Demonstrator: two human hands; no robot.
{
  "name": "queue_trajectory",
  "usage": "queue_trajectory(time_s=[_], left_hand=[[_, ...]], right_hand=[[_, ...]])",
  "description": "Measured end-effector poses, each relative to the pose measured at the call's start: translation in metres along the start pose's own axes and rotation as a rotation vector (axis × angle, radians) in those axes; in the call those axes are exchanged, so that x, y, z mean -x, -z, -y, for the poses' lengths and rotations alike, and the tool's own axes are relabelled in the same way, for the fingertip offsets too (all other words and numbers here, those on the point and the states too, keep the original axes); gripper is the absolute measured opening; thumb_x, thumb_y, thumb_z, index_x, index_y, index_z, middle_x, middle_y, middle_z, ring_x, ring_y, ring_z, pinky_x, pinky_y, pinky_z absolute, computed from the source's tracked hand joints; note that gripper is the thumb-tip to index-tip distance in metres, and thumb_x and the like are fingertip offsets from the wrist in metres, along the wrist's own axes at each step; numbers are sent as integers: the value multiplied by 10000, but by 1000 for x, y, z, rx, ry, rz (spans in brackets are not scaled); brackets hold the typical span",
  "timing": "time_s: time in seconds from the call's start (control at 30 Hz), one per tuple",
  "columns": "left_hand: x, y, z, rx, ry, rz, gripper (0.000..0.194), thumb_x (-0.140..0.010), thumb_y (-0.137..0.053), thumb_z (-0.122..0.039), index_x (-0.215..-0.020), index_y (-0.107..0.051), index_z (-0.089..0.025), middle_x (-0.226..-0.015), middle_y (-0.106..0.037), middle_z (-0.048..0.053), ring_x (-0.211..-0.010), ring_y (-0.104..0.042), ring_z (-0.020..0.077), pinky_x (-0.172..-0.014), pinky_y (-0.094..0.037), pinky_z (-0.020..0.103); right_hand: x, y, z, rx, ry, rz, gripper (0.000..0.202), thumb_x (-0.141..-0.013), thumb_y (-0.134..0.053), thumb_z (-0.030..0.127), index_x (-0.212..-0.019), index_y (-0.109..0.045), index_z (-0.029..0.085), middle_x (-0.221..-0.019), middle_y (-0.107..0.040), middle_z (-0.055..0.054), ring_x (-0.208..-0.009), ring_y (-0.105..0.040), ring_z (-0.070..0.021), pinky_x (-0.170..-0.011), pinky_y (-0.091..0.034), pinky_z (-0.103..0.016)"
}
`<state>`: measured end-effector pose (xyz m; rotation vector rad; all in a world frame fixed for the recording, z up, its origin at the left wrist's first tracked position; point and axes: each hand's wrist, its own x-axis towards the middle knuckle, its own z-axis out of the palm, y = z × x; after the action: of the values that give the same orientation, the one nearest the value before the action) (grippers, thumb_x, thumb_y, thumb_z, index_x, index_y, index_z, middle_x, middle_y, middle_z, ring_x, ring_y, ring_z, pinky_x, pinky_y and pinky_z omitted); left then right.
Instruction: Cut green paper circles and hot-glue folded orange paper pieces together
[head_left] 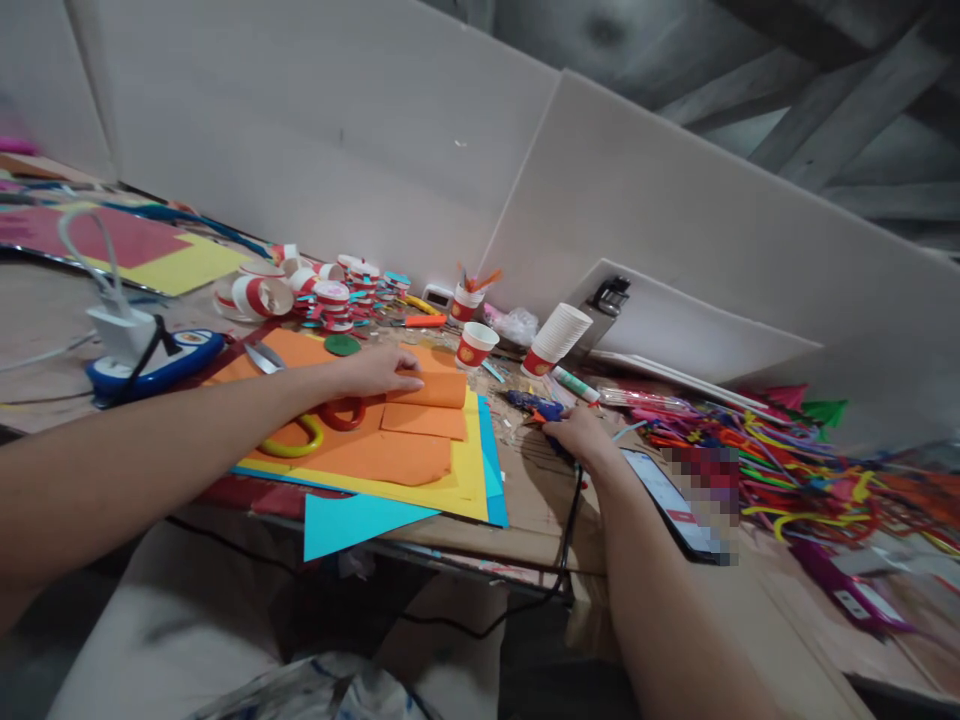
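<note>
Steadying the near-side work, the left hand (pixel 386 370) has its fingers bent and its thumb close in, holding the left end of an orange paper roll (pixel 442 389); how firmly, I cannot tell. Lower and to the right, the right hand (pixel 583 436) is curled closed around the handle of a blue glue gun (pixel 536 404), whose nozzle points left toward the paper. Light pressure seems best on the roll, so it neither creases nor springs open, with the fingertips well clear of the nozzle. The roll lies on flat orange sheets (pixel 405 465), a decent backing against drips. The black cable (pixel 576 505) drops past the table edge; leave it slack. Farther out, a yellow scissors handle (pixel 289 450) lies below the left forearm, and a paper cup (pixel 476 347) stands beyond the roll, worth avoiding with the elbow or wrist.
</note>
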<state>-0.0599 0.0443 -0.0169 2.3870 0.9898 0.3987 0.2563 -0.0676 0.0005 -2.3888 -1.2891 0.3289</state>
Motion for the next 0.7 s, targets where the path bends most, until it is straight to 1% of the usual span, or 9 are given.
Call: queue_trajectory(time_s=[0.07, 0.17, 0.27, 0.37, 0.47, 0.53, 0.6, 0.63, 0.7], left_hand=[[1, 0, 0, 1, -9, 20, 350, -780, -562, -485, -910, -681, -183, -850, -687, 18, -769, -588, 167, -677, -397, 249], [2, 0, 0, 12, -63, 53, 409, -754, -605, -513, -1002, -677, -196, -979, -699, 34, -877, -607, 182, -745, -406, 249], [3, -2, -2, 13, -89, 47, 357, -774, -581, -486, -933, -678, -181, -909, -696, 32, -833, -602, 178, -718, -404, 251], [3, -2, -4, -3, -74, -19, 301, -802, -535, -441, -863, -661, -174, -866, -685, 26, -809, -591, 177, -720, -407, 261], [2, -2, -6, -10, -38, -84, 267, -801, -534, -411, -843, -643, -171, -864, -678, 31, -818, -584, 180, -745, -415, 269], [2, -2, -6, 5, -18, -87, 260, -799, -534, -409, -819, -629, -168, -825, -664, 27, -788, -577, 174, -723, -418, 266], [3, -1, -7, 16, -8, -74, 268, -798, -533, -418, -811, -621, -165, -796, -648, 22, -767, -571, 169, -698, -417, 261], [3, -1, -8, 16, -3, -70, 273, -797, -535, -424, -814, -620, -165, -791, -644, 21, -764, -570, 168, -690, -416, 258], [3, 0, -9, 10, 14, -64, 284, -797, -540, -437, -823, -623, -167, -778, -643, 15, -754, -569, 166, -673, -413, 253]], right_hand=[[-3, 1, -3, -73, -2, -38, 84, -618, -673, 203, -687, -643, 166, -562, -594, -21, -571, -588, -188, -504, -399, -265], [-6, 2, -4, -165, 4, -129, 93, -672, -590, 216, -734, -628, 158, -621, -600, -28, -609, -600, -180, -528, -432, -257], [-4, 4, 2, -299, 44, -167, 182, -709, -525, 240, -853, -599, 156, -749, -625, -33, -615, -618, -153, -546, -478, -245], [8, 6, 13, -612, 211, -106, 282, -690, -561, 254, -964, -557, 188, -893, -633, -26, -670, -635, -131, -597, -525, -245], [27, 9, 25, -818, 390, 51, 365, -689, -617, 294, -1031, -523, 207, -948, -642, -27, -707, -625, -128, -608, -529, -259], [39, 10, 29, -810, 477, 156, 363, -704, -636, 319, -1022, -505, 204, -907, -647, -20, -633, -581, -110, -564, -499, -253], [46, 10, 31, -700, 543, 246, 337, -730, -630, 324, -1016, -507, 194, -869, -641, -17, -571, -523, -98, -529, -462, -253], [49, 9, 31, -614, 575, 275, 325, -747, -619, 318, -1027, -514, 190, -864, -636, -19, -566, -507, -100, -527, -452, -257], [52, 7, 31, -414, 646, 271, 315, -776, -602, 296, -1063, -536, 182, -891, -631, -31, -633, -527, -127, -577, -458, -278]])
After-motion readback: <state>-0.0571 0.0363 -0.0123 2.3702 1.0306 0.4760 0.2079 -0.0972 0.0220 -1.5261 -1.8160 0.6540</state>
